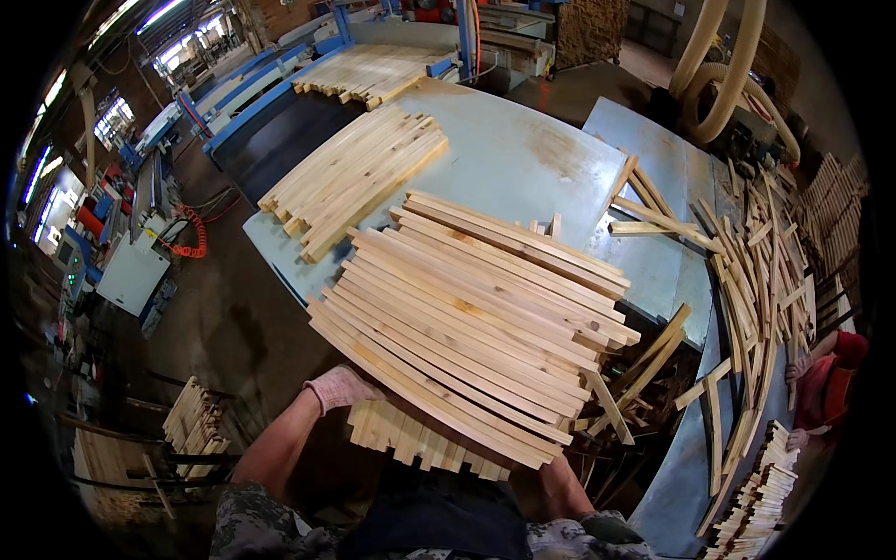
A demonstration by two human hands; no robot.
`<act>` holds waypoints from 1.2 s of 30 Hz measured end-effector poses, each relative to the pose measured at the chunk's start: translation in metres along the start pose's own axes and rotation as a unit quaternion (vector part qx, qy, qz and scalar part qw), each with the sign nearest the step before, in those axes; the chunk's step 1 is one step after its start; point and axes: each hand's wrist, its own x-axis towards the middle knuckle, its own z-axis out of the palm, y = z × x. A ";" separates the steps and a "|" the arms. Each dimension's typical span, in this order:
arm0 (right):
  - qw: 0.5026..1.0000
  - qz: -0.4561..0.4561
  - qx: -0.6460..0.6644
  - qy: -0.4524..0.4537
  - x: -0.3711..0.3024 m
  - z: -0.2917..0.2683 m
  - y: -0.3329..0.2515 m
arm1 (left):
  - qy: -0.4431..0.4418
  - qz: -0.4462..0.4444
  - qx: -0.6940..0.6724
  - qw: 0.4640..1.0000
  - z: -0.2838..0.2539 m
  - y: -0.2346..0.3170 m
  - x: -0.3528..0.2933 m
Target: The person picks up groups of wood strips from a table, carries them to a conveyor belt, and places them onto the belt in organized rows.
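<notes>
A wide row of pale wooden strips (467,308) lies side by side in front of me, with narrow gaps between the nearest ones. My left hand (343,387), in a whitish knitted glove, grips the near left edge of these strips; its fingertips are tucked under the wood, out of sight. At the near right end, my right hand (557,471) is mostly hidden beneath the strips, and only the part by the wrist shows. Below the row, close to my body, sits a lower layer of shorter-looking strips (411,434) with uneven ends.
A second batch of strips (359,177) rests on the grey metal table (523,131). More strips (364,70) lie by a blue-framed machine. Loose offcuts (747,280) are heaped at the right, near another person's red sleeve (849,350). Thick hoses (747,56) hang at the back right.
</notes>
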 end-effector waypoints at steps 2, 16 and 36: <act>1.000 -0.002 0.002 0.000 0.001 0.000 0.001 | 0.078 0.042 0.035 0.995 0.010 -0.013 -0.004; 0.999 -0.028 -0.010 -0.016 0.025 0.024 -0.001 | 0.456 -0.281 -0.268 0.801 -0.002 0.095 -0.021; 0.978 -0.171 -0.046 -0.109 0.109 0.131 -0.040 | 0.430 -0.258 -0.299 0.812 -0.070 -0.005 0.024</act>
